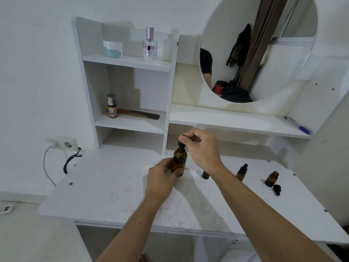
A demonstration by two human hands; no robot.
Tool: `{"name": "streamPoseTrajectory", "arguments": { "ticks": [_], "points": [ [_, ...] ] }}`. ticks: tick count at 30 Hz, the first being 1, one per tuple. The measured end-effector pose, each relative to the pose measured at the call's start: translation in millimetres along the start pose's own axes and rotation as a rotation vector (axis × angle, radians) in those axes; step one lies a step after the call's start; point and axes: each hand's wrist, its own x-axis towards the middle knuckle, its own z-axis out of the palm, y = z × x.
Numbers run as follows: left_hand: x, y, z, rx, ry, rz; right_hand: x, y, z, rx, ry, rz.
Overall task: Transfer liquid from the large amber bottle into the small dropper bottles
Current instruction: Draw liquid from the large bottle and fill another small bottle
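The large amber bottle [179, 159] stands upright on the white table [117, 186], near its middle. My left hand [162, 179] grips its lower body. My right hand [202, 148] pinches the black dropper bulb [182, 141] at the bottle's top. To the right stand small amber bottles: one [205, 174] mostly hidden behind my right wrist, one capped dropper bottle [241, 172], and one open bottle [271, 179] with its black dropper cap [277, 189] lying beside it.
A white shelf unit [170, 87] rises behind the bottle, holding a jar, a perfume bottle, a small spray bottle and a comb. A round mirror [255, 50] hangs at the back right, with a blue pen [298, 125] on the ledge below. A wall socket [62, 143] with cable sits left.
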Motion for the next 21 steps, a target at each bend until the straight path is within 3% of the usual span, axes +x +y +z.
{"name": "streamPoseTrajectory", "arguments": {
  "ticks": [12,21],
  "points": [
    [-2.2,3.5,-0.7,0.018,-0.006,0.005,1.3,-3.5,-6.8,0.021,-0.038,-0.007],
    [-5.5,3.0,-0.7,0.014,-0.017,0.011,7.5,-29.5,-36.1,0.19,0.121,-0.083]
  ]
}}
